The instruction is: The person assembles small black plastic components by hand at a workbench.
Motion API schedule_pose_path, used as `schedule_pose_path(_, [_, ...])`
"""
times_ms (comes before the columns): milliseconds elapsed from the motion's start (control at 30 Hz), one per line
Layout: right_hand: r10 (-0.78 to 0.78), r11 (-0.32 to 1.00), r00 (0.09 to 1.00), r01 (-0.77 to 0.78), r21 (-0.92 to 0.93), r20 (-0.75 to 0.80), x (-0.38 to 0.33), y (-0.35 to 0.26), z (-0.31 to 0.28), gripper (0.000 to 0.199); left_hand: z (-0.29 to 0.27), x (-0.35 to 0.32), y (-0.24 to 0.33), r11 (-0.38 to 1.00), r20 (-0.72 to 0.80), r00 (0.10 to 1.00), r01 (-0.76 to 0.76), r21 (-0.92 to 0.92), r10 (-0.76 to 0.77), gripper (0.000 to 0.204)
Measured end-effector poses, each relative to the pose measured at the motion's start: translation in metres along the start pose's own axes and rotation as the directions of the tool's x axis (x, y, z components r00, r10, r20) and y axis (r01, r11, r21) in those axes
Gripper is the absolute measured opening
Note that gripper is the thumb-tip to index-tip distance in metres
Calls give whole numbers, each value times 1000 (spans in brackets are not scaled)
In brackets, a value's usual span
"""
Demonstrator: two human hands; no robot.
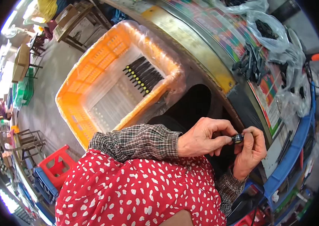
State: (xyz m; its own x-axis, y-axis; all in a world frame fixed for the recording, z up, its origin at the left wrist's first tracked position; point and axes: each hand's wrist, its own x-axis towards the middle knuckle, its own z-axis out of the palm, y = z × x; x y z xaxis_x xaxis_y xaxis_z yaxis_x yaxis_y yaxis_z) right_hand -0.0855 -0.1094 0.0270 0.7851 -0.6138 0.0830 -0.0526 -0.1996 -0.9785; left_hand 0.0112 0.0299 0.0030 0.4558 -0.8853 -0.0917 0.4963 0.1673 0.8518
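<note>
Between the fingers (219, 142) sits a small part (237, 138). Ahead and left of them stands a crate (101, 49), holding a row of pieces (143, 77) on its liner (108, 101). Ahead and right runs a tabletop (191, 35), bearing a pile (250, 64) with plastic bags (293, 62) to its right. Well left, slightly behind, is a stool (57, 165).

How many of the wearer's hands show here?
2: the left hand, left of the small black part, and the right hand, right of it; both touch it.
</note>
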Motion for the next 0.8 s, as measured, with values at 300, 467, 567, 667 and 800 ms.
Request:
schedule_pose_path(300, [-260, 946, 963, 240, -219, -69, -4, 7, 29, 15, -31, -16, 5, 532, -76, 776, -353, 770, 626, 28])
schedule_pose_path(467, [-556, 769, 831, 502, -396, -25, -11, 8, 52, 14, -40, -32, 6, 974, -192, 981, 65, 219, -23, 18])
schedule_pose_path(567, [-647, 595, 732, 659, -460, 212, -14, 12, 59, 21, -46, -31, -2, 963, -129, 986, 69, -260, -106, 23])
schedule_pose_path(667, [-663, 556, 692, 711, -431, 286, -12, 15, 71, 20, -53, -32, -11, 871, -133, 980, 66, -486, -149, 21])
schedule_pose_path(800, [-659, 484, 646, 756, -441, 385, -6, 17, 81, 22, -65, -37, -11, 770, -113, 978, 63, -634, -173, 16])
